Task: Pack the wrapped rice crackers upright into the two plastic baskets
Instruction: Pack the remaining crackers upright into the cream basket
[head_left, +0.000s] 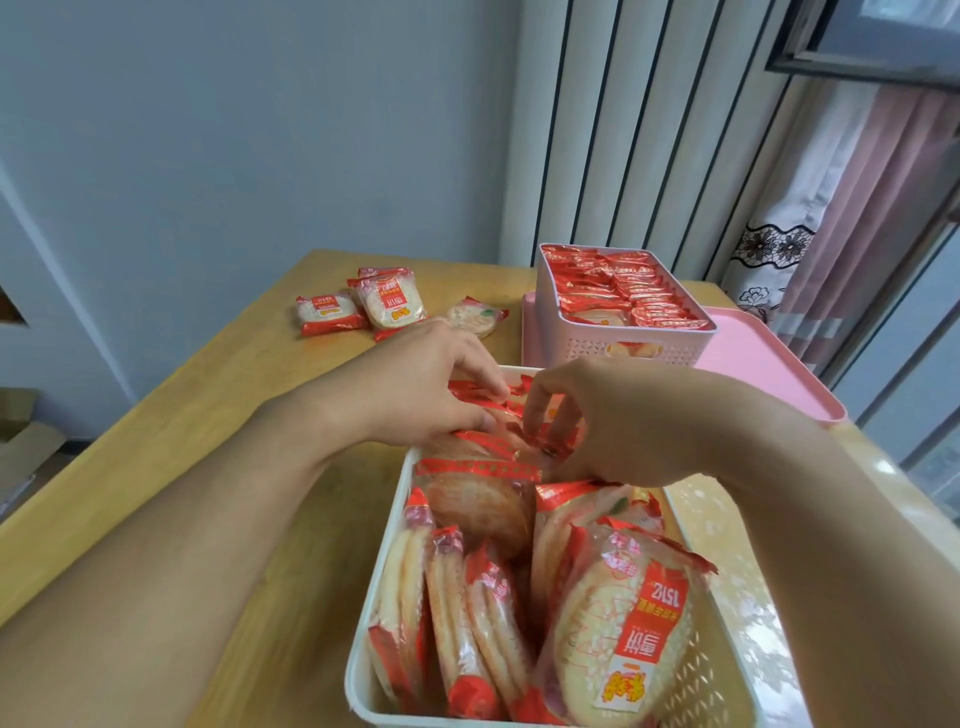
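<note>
Both hands, left (415, 384) & right (608, 415), pinch red-edged wrapped rice crackers (498, 447) in white plastic basket (363, 670); keep pkts vertical, press row tight w/ fingertips.

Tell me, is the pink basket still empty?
No, the pink basket is packed to the rim with rows of red-wrapped crackers standing upright.

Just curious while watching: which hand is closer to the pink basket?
The right hand. It works in the white basket just in front of the pink basket; the left hand is farther left, nearer the loose crackers.
</note>
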